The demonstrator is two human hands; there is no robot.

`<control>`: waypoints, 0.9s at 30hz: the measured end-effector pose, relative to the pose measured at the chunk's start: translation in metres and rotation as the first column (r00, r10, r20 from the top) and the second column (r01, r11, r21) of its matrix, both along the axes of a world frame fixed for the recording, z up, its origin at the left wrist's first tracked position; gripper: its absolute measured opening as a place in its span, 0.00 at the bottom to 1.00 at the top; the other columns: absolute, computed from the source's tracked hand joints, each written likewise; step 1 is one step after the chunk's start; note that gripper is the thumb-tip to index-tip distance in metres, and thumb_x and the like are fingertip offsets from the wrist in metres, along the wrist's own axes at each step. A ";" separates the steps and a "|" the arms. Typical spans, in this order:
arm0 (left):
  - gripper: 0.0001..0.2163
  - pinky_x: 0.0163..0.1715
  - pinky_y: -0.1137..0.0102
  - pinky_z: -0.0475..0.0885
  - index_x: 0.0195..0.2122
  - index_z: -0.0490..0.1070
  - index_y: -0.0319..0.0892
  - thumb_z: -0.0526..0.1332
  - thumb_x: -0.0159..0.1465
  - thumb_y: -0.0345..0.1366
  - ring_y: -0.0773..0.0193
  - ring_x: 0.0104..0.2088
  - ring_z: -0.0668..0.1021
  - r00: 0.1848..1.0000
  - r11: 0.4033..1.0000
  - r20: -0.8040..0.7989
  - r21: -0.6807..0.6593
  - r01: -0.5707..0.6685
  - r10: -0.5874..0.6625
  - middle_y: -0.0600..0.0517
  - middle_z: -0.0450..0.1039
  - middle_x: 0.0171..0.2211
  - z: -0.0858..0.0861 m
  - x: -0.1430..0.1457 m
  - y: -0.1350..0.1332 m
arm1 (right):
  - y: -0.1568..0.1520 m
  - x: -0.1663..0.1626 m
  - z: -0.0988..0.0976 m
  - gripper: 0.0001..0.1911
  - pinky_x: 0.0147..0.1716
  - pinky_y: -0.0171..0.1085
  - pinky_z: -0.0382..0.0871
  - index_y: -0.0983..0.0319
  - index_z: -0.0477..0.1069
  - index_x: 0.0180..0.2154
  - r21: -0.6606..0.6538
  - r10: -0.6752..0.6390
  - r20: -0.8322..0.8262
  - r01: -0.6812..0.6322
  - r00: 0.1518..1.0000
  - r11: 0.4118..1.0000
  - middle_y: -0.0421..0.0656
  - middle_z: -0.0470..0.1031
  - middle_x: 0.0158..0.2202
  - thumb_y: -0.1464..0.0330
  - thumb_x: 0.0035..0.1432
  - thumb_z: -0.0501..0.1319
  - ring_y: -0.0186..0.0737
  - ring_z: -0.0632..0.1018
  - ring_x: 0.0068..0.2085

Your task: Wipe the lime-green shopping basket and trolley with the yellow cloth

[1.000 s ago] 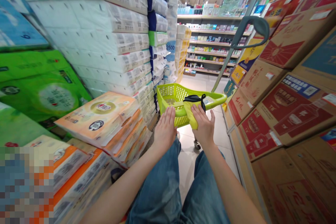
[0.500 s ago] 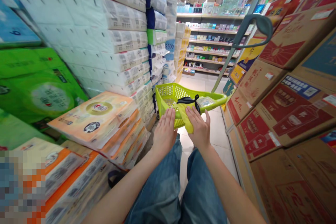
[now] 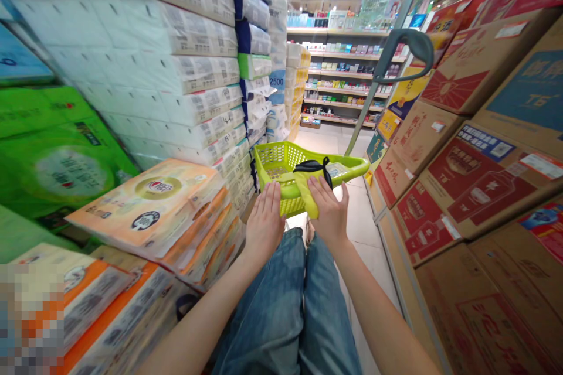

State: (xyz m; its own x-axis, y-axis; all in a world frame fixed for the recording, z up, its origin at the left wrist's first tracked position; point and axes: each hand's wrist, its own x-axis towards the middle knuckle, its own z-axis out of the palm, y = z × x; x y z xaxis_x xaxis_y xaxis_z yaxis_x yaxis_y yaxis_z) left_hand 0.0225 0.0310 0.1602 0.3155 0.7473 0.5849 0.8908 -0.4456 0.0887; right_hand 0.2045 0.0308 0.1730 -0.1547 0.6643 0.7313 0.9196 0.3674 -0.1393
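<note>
A lime-green wheeled shopping basket (image 3: 281, 159) stands in the aisle in front of my knees, its grey pull handle (image 3: 398, 50) raised to the upper right. My left hand (image 3: 263, 224) lies flat against the basket's near rim, fingers stretched out and open. My right hand (image 3: 329, 211) rests on the green folded carry handle (image 3: 308, 196) that hangs over the rim, fingers extended along it. A black strap (image 3: 313, 166) lies across the rim above my right hand. A clear packet (image 3: 335, 170) lies inside the basket.
Stacked tissue packs in white, green and orange (image 3: 158, 199) wall the left side. Brown and red cardboard cartons (image 3: 475, 176) line the right. The tiled aisle floor (image 3: 338, 140) runs ahead to product shelves (image 3: 343, 82). My jeans-clad legs fill the lower middle.
The basket and both hands have drifted slightly left and closer to my knees. My knees have come together. Both hands keep the same contact with the rim.
</note>
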 end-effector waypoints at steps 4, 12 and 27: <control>0.36 0.67 0.57 0.56 0.69 0.42 0.31 0.57 0.63 0.32 0.53 0.70 0.54 1.000 1.000 0.007 -0.004 0.017 -0.017 0.38 0.50 0.69 0.001 -0.005 0.001 | 0.007 0.000 -0.001 0.29 0.68 0.55 0.30 0.61 0.63 0.61 0.014 -0.099 -0.075 0.100 0.992 0.995 0.46 0.69 0.62 0.75 0.57 0.55 0.45 0.67 0.65; 0.37 0.67 0.58 0.56 0.69 0.43 0.30 0.58 0.59 0.28 0.52 0.70 0.55 1.000 1.000 0.007 -0.029 0.002 -0.002 0.37 0.49 0.70 0.000 0.002 -0.003 | -0.012 -0.040 -0.007 0.31 0.69 0.51 0.30 0.60 0.58 0.64 -0.038 0.107 0.009 -0.107 0.994 0.994 0.46 0.65 0.64 0.72 0.60 0.55 0.41 0.64 0.66; 0.37 0.66 0.57 0.58 0.69 0.41 0.30 0.55 0.60 0.26 0.52 0.70 0.55 0.999 1.000 0.042 -0.008 0.011 -0.010 0.36 0.50 0.69 -0.003 0.000 -0.005 | -0.016 -0.048 -0.017 0.31 0.69 0.52 0.32 0.60 0.57 0.65 0.000 0.062 0.009 -0.062 0.998 0.998 0.47 0.67 0.63 0.71 0.61 0.55 0.43 0.66 0.65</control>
